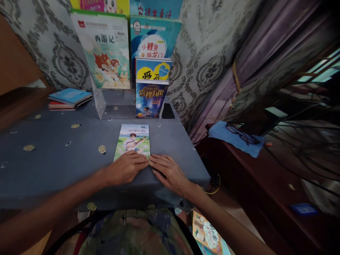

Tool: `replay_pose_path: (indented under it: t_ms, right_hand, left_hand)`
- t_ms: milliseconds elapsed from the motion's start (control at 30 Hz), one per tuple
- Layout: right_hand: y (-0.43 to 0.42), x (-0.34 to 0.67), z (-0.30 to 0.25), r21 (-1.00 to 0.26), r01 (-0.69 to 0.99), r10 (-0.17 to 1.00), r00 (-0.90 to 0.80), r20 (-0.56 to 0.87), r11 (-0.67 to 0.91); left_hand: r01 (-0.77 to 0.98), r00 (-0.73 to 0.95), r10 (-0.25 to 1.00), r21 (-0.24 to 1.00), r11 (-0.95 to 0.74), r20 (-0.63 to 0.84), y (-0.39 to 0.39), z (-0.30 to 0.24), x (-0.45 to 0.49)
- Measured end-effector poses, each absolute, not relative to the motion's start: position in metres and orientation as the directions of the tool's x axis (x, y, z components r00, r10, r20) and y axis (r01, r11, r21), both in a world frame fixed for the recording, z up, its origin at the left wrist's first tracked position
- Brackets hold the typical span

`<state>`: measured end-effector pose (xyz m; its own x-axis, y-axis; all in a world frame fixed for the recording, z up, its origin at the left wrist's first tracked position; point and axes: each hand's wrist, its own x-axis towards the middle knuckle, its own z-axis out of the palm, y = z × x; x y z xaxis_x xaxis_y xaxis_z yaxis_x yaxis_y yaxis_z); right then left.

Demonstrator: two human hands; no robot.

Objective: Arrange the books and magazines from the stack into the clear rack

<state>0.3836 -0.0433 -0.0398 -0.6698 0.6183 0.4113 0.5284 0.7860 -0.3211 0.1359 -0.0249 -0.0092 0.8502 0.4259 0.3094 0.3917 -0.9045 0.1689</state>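
Gray tablecloth (61, 161) spans frame left. At center we rest left hand (129, 166) and right hand (170, 173), fingers flat, close-set, at a paperback's (132, 140) lower end: likely light, bendable, best gripped edgewise.

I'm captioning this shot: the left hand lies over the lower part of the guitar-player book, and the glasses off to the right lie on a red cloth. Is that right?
Not quite: the head view shows that the cloth under the glasses is blue, not red. The left hand does lie over the lower part of the guitar-player book.
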Motion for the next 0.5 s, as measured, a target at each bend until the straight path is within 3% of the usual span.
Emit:
replay_pose_path:
  t_ms: [200,500]
  right_hand:
    - [-0.038,0.386,-0.029,-0.371,0.5,0.619,-0.686,0.381,0.783]
    - [0.036,0.368,-0.019,-0.303,0.62,0.688,-0.679,0.255,0.724]
  left_hand:
    - [0.386,0.807,0.483,0.316,-0.867,0.34,-0.013,-0.006,0.138]
    - [0.499,0.737,0.556,0.246,-0.831,0.385,0.027,-0.014,0.136]
